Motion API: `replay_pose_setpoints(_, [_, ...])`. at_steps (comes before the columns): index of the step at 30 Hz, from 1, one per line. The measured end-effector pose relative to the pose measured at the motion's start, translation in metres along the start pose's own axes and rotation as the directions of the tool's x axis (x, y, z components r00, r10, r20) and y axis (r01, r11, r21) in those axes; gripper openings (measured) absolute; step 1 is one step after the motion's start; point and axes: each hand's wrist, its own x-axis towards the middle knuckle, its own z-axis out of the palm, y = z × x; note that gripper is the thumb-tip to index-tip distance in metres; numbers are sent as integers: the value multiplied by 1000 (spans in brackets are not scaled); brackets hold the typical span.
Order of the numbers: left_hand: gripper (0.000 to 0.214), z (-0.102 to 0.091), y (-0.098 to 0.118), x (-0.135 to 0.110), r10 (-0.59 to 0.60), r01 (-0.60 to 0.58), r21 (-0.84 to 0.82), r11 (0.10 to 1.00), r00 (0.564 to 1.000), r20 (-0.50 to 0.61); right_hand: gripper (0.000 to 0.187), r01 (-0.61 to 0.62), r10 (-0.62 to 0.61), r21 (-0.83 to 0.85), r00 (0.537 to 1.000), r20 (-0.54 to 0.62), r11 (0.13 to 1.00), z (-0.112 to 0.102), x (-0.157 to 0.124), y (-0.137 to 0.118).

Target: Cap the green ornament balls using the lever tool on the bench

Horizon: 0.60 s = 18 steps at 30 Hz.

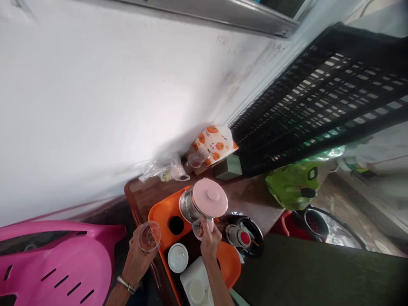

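In my left hand [137,255] is a clear cup [149,236], its rim facing up, held just left of the orange tray [159,212]. My right hand [208,238] is closed round the handle of a clear pitcher [188,207] with a pink lid [209,197]. The pitcher is over the tray, and I cannot tell whether its base touches it. Near it on the tray are a round black spot [176,225], a white bowl [178,258] and a white holder with round cups [197,290], partly hidden by my right forearm.
A pink plastic chair [73,263] stands at the left. Behind the tray are a plastic bag [168,169], an orange-patterned box [216,144] and a small green box [228,167]. To the right are a flask [237,236], a green bag [291,185] and a black crate [318,97].
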Motion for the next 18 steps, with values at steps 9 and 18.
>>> replay_pose_setpoints(9, [46, 22, -16, 1, -51, 49, 79, 996, 998, 30, 54, 24, -19, -78, 998, 54, 997, -6, -1, 22])
replay_pose_setpoints(18, [53, 51, -30, 10, -102, 95, 172, 981, 994, 29, 54, 42, 8, -312, 987, 159, 949, -83, -38, 1])
